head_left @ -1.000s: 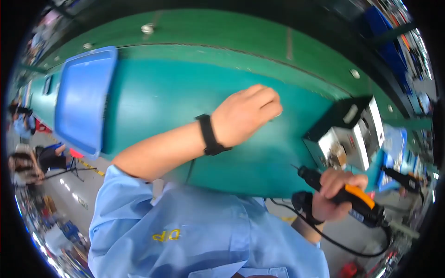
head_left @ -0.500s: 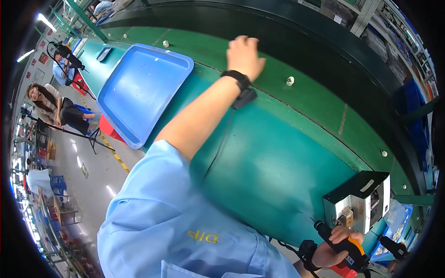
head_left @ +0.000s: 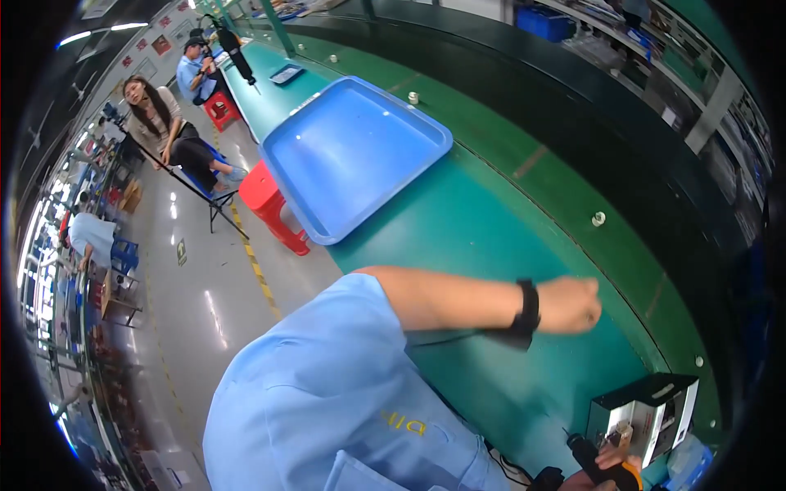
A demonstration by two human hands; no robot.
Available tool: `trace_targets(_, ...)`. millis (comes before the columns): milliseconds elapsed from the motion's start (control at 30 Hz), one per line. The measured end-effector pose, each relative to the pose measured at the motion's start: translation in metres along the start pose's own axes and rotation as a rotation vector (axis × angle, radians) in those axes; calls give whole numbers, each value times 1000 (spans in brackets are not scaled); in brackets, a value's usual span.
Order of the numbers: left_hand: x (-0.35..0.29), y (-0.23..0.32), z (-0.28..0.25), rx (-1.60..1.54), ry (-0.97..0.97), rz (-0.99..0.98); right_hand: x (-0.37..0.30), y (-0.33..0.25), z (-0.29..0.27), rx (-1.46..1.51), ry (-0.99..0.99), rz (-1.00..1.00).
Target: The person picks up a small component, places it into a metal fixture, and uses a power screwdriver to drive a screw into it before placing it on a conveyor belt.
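Note:
Stretched across the green bench mat (head_left: pixel 508 401), my left hand (head_left: pixel 571 305) is above its far part with the fingers curled in; anything inside them is hidden. A black strap (head_left: pixel 528 307) with a dark box and a cord is around that wrist. Low at the right, my right hand (head_left: pixel 611 460) grips a black and orange electric screwdriver (head_left: pixel 583 449), its thin bit pointing up and left. Right behind it stands a small black and white screw feeder (head_left: pixel 681 417).
A blue tray (head_left: pixel 352 164) lies on the bench at the left, jutting past its edge over a red stool (head_left: pixel 266 200). Another screwdriver (head_left: pixel 236 59) hangs farther off. Small round knobs (head_left: pixel 598 218) dot the green ledge beside a dark conveyor (head_left: pixel 524 90). People sit beyond the aisle.
My left hand has swung right and toward me from over the far ledge, its fingers now curled. The view has turned, so the tray appears farther right. The screwdriver stays in my right hand.

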State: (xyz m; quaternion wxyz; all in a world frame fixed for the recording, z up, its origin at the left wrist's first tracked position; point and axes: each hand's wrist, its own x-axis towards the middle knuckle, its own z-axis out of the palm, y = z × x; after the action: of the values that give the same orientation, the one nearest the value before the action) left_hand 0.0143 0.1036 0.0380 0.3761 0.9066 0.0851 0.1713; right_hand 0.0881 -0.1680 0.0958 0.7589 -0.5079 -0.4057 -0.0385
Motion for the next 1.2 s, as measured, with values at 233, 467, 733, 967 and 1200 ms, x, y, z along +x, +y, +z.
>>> trace_targets(233, -42, 38, 83, -136, -273, 119, -2, -27, -23, 68, 41, 257)
trace_targets(467, -36, 55, 76, -238, -364, -4, 47, -49, -52, 161, 20, 64)
trace_targets(733, -37, 64, 80, -375, -392, -107, 58, -23, -62, 39, 40, 43)
trace_targets(967, -35, 60, 77, -408, -424, -96, 61, -4, -64, 24, -70, 120)
trace_targets(1200, -32, 60, 81, -439, -433, -49, 88, 9, -76, 356, -455, 206)
